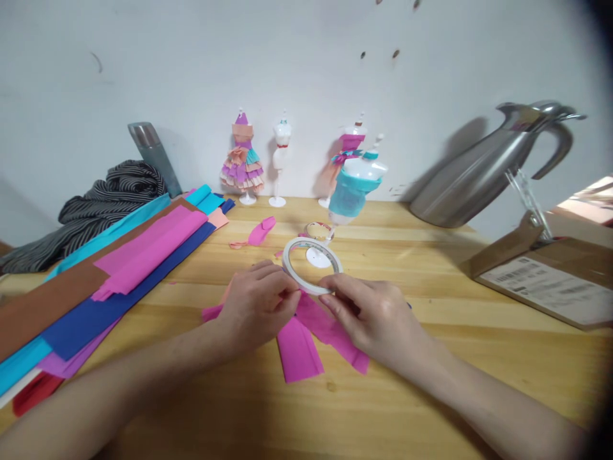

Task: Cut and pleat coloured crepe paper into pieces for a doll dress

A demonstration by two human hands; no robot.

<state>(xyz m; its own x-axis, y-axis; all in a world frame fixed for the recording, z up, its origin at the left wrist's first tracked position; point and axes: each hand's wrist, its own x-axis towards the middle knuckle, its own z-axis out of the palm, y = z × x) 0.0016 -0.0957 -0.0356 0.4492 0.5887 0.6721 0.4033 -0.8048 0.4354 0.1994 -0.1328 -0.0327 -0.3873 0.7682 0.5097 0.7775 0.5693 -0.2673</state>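
Note:
A white roll of tape (311,289) is held up over the table between my two hands. My right hand (376,313) pinches its lower right rim between thumb and fingers. At the lower left rim, my left hand (261,303) has its fingertips closed together against the tape; whether they grip the roll or its loose end I cannot make out. Beneath the hands lie strips of magenta crepe paper (299,351), partly covered by them. Just behind the roll stands a small white mannequin wrapped in turquoise paper (348,191).
Folded crepe paper in several colours (153,249) and a striped cloth (110,198) lie at left, with a flask (156,156) behind. Small dressed mannequins (243,156) line the wall. A steel jug (488,166) and a cardboard box (550,281) stand at right.

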